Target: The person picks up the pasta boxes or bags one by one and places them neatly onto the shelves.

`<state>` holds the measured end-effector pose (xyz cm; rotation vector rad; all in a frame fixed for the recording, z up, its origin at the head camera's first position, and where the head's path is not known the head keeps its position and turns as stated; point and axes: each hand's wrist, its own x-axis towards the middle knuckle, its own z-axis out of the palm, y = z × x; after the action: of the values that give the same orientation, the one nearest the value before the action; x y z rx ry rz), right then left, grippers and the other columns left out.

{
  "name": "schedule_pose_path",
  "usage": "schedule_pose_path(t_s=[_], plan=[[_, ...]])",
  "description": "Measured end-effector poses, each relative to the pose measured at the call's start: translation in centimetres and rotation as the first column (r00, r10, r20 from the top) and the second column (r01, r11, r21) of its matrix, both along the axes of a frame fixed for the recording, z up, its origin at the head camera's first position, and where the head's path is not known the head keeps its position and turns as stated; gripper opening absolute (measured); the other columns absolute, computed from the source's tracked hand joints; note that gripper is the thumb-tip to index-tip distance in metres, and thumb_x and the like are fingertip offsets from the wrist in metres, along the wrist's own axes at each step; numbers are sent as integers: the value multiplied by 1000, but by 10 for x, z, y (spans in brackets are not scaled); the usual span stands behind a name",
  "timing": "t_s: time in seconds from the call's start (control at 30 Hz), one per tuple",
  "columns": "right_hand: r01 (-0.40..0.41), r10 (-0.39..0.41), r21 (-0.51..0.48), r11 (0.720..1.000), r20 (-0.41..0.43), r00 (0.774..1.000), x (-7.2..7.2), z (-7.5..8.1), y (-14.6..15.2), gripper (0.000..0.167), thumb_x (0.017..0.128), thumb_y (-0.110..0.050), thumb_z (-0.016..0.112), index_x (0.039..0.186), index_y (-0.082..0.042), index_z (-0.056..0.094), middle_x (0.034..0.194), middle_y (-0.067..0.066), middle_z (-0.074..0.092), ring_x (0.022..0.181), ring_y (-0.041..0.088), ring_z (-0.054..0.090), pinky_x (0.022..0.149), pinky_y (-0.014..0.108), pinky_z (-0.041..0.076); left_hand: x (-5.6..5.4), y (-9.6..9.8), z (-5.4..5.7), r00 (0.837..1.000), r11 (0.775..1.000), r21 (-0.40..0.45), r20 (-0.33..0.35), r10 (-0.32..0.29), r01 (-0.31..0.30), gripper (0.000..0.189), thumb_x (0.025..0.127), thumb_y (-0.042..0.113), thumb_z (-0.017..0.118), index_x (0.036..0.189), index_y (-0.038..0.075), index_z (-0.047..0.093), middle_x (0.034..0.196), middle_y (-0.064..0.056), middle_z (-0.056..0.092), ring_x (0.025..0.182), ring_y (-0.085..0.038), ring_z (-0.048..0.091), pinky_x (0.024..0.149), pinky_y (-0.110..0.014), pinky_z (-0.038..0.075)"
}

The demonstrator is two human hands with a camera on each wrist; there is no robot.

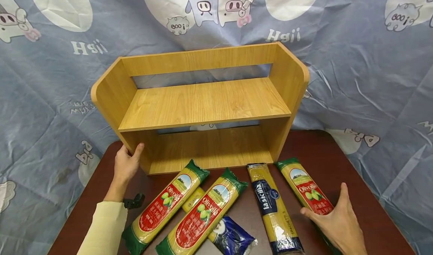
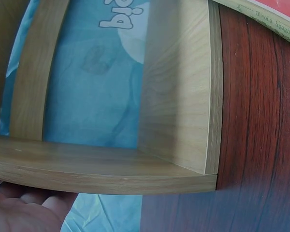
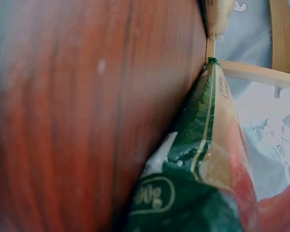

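Note:
My left hand (image 1: pixel 126 166) grips the lower left side panel of a two-tier wooden shelf (image 1: pixel 206 101). Its thumb lies on the inner face; in the left wrist view the fingers (image 2: pixel 34 205) are against the panel's outer side. At the right, my right hand (image 1: pixel 341 225) spreads over the lower part of a green-ended Olivoila spaghetti pack (image 1: pixel 306 187), thumb to the left and index finger extended away. Seen from the right wrist, that pack (image 3: pixel 193 145) lies close to the camera; most of the hand is out of that view.
Two more Olivoila packs (image 1: pixel 169 202) (image 1: pixel 206 210) lie slanted in front of the shelf, over a partly covered blue-and-yellow pack (image 1: pixel 233 234). A La Sicilia spaghetti pack (image 1: pixel 274 206) lies right of them. A patterned cloth (image 1: pixel 355 78) hangs behind the dark red table (image 1: pixel 314 146).

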<state>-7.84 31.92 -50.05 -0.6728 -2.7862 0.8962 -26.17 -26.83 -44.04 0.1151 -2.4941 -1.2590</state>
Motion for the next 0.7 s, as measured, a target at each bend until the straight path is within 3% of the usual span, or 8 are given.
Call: schedule_pose_path(t_s=[0.1, 0.4, 0.5, 0.7], plan=[[-1, 1, 2, 1000, 9, 1000, 0, -2, 1, 147, 70, -62, 86, 159, -2, -15, 149, 46, 24, 121, 64, 39, 89, 77, 35, -1, 0, 0, 1000, 1000, -14, -20, 13, -13, 52, 103, 43, 58, 127, -3, 61, 114, -27, 69, 101, -38, 67, 74, -22, 46], [-18, 18, -6, 1000, 70, 997, -2, -7, 1, 151, 67, -67, 86, 159, -7, -18, 149, 44, 25, 122, 61, 40, 88, 75, 37, -3, 5, 0, 993, 997, 3, -88, 76, -76, 44, 106, 37, 53, 107, -5, 66, 100, -27, 71, 93, -36, 66, 71, -27, 43], [-31, 31, -3, 1000, 55, 998, -1, -9, 1, 153, 65, -66, 87, 159, -7, -18, 149, 44, 26, 123, 62, 39, 87, 76, 37, -4, 7, -1, 990, 995, 10, -106, 97, -97, 42, 107, 33, 52, 101, -6, 67, 96, -27, 71, 90, -35, 66, 70, -28, 43], [-58, 58, 28, 998, 14, 998, 3, -17, 2, 160, 57, -68, 90, 159, -5, -16, 148, 45, 28, 125, 64, 37, 85, 76, 36, -5, 8, -3, 990, 993, 34, -81, 112, -110, 44, 107, 34, 51, 105, -7, 67, 100, -28, 71, 94, -35, 66, 73, -30, 43]])
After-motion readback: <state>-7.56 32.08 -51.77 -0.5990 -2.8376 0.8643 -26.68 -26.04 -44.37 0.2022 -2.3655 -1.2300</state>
